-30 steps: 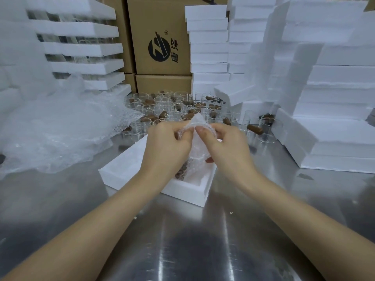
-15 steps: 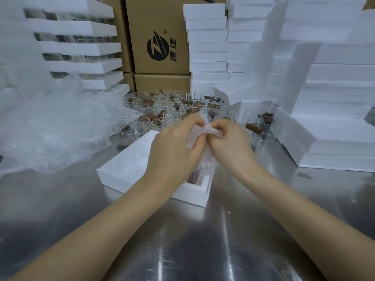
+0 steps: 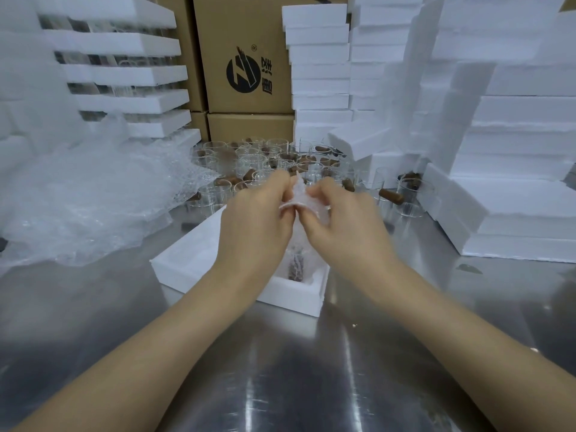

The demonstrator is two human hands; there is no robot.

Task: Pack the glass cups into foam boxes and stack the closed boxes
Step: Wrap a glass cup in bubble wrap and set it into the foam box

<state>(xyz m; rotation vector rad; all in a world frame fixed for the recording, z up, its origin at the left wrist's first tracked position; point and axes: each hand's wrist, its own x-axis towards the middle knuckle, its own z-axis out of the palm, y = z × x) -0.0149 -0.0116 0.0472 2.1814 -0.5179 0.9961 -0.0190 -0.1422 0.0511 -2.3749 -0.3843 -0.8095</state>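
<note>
The wrapped cup (image 3: 296,267) stands at the centre of the frame, in the right end of an open foam box (image 3: 187,264). Its long axis runs close to upright, bottom end down in the box and top end up toward the hands. The glass itself is hard to make out; only a brown patch shows through the bubble wrap (image 3: 300,198) around it. The wrap rises to a crumpled peak between the two hands. The left hand (image 3: 255,226) pinches that peak with curled fingers and thumb, and the right hand (image 3: 346,222) pinches it from the other side, knuckles nearly meeting. Both hands and forearms cover most of the bundle and the middle of the box.

The box lies on a steel table (image 3: 280,375). Just behind the hands is a crowd of loose glass cups (image 3: 258,160), upright, with brown pieces (image 3: 391,194) in and among them. A heap of bubble wrap (image 3: 78,201) fills the left of the frame. Foam stacks (image 3: 514,213) rise at the right and back, with cardboard cartons (image 3: 249,57) at upper centre.
</note>
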